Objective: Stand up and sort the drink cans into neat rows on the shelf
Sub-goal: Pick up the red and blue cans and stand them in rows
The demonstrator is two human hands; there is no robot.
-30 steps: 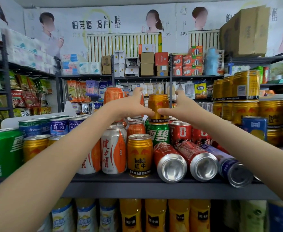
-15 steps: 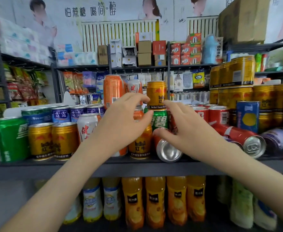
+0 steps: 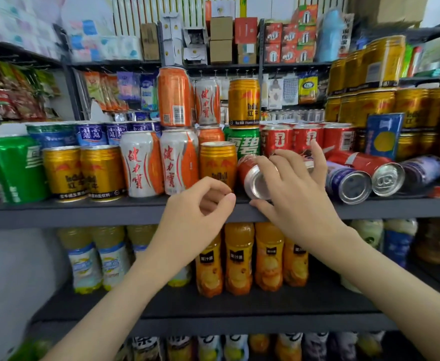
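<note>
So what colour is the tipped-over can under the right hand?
Red, with a bare silver end: the lying aluminium can under the right hand, head view.

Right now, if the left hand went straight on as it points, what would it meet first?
Probably the upright gold can just beyond the left hand, beside the fallen red can the right hand grips; depth unclear.
</note>
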